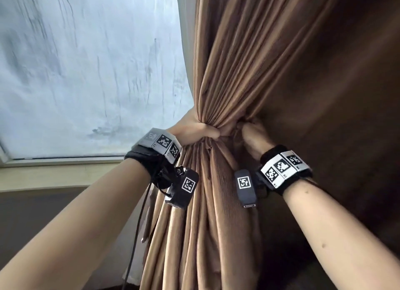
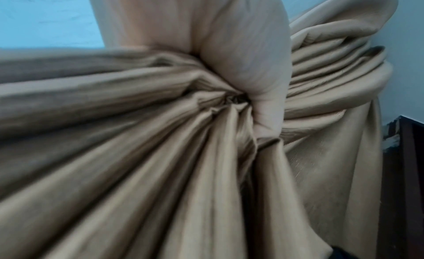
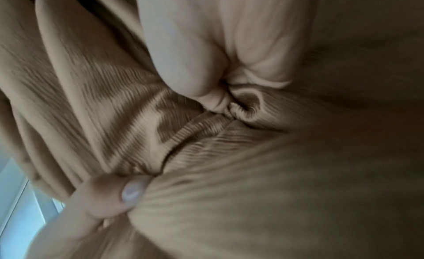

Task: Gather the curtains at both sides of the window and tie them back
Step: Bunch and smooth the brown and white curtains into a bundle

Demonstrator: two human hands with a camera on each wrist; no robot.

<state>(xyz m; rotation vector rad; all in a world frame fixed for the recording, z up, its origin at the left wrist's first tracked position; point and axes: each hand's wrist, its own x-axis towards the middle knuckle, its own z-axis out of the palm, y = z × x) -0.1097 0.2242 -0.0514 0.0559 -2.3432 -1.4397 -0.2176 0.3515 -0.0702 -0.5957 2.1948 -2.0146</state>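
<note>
A brown curtain hangs at the window's right side, bunched into a narrow waist at mid-height. My left hand grips the gathered folds from the left, thumb across the front. My right hand grips the same bunch from the right, its fingers buried in the cloth. In the left wrist view my left hand closes round the pleats of the curtain. In the right wrist view my right hand pinches a ribbed fold of the curtain. No tie-back band can be made out.
The window pane fills the left, with a pale sill below it. A dark wall or panel lies behind the curtain on the right. A black cable hangs from my left wrist.
</note>
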